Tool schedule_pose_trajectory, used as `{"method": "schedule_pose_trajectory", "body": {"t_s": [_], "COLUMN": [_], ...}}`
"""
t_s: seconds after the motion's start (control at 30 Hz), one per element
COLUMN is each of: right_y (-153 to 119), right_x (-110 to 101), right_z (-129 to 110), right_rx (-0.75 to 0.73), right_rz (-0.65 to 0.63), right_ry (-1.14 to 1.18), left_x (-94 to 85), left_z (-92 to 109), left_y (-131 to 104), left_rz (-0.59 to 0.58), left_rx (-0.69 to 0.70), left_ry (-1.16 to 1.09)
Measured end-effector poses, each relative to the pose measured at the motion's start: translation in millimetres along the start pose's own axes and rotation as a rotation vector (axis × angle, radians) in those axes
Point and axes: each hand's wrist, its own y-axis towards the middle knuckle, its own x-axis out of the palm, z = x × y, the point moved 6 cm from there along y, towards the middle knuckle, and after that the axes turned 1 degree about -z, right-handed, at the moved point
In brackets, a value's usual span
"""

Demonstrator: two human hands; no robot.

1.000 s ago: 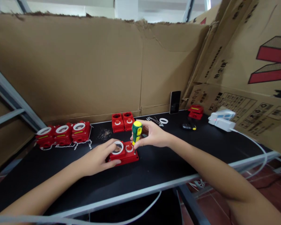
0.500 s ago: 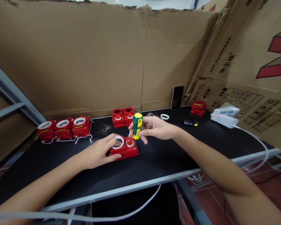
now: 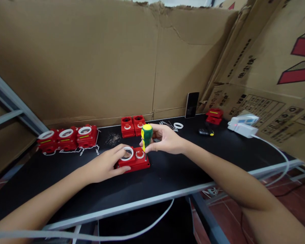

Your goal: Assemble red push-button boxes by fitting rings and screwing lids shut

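A red housing (image 3: 136, 165) with a white ring (image 3: 127, 154) and a round red knob (image 3: 140, 154) lies on the black tabletop. My left hand (image 3: 107, 163) grips its left end, fingers over the ring and thumb along the front side. In my right hand (image 3: 164, 138) is a green and yellow screwdriver (image 3: 147, 135), held upright by the handle. Its shaft points down at the housing's right end, beside the knob. Whether a screw sits under the tip is too small to tell.
Three red housings with white rings (image 3: 66, 139) and white cords stand at the left. Two red units (image 3: 127, 128) are behind my hands. To the right are a loose white ring (image 3: 178, 125), a phone (image 3: 192, 105), a black tool (image 3: 205, 131) and a white adapter (image 3: 244, 125). Cardboard (image 3: 96, 67) walls the back.
The screwdriver handle has turned, and the fingers of my right hand have closed more around it. My left hand keeps its hold on the red housing.
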Motion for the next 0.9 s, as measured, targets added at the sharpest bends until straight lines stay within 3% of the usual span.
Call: {"method": "schedule_pose_trajectory", "body": {"t_s": [0.27,0.57,0.9], "right_y": [0.6,-5.1,-2.6], "right_x": [3.5,-2.0,-0.7], "right_z": [2.8,-5.4,-5.9], "right_rx": [0.002,-0.012,0.053], "right_rz": [0.007,-0.338,-0.136], "right_ry": [0.035,0.108,0.088], "left_x": [-0.9,2.0,-1.3], "left_z": [-0.5,-7.9,-3.3], "left_y": [0.5,-0.3,-0.4], "left_rz": [-0.019,-0.012,-0.021], "left_rx": [-0.034,-0.014,-0.037], "left_ry": [0.006,0.003,0.017]}}
